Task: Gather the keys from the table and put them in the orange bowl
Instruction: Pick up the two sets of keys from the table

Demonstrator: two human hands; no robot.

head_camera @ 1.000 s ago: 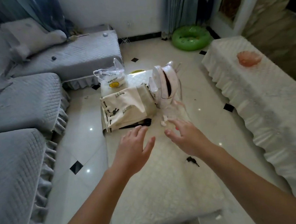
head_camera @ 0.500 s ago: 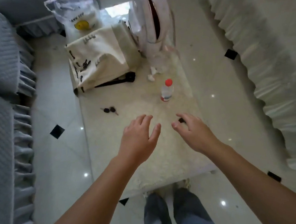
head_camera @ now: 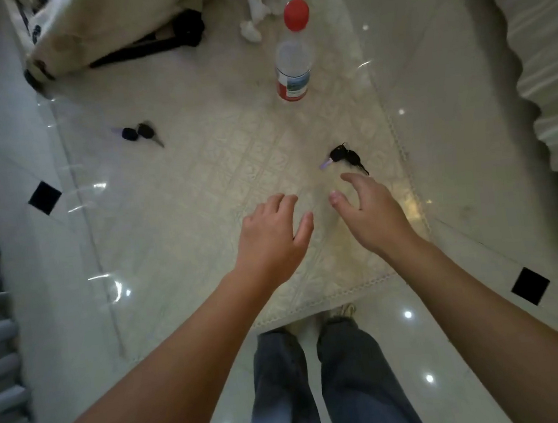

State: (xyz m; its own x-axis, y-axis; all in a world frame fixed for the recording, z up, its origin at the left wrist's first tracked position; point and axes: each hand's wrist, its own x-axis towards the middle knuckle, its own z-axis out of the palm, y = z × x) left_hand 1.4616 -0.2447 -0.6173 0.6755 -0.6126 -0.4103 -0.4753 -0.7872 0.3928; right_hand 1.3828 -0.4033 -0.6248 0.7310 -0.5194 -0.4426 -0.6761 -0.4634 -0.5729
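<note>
Two hands hover spread and empty over the table (head_camera: 200,192): left hand (head_camera: 273,236), right hand (head_camera: 371,215). A bottle (head_camera: 292,58) stands beyond them. One key bunch (head_camera: 346,156) lies just past the right fingertips; another (head_camera: 140,133) sits far left. No bowl shows. A hasty reach could topple the bottle.

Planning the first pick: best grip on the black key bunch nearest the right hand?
Pinch the black key bunch with the pale tag at its clustered black heads, coming from above on the near side. It lies flat on the white patterned table cover, blades splayed, so the bulky heads likely offer the most to hold. The open right hand sits just short of it; the left hand is empty too.
</note>
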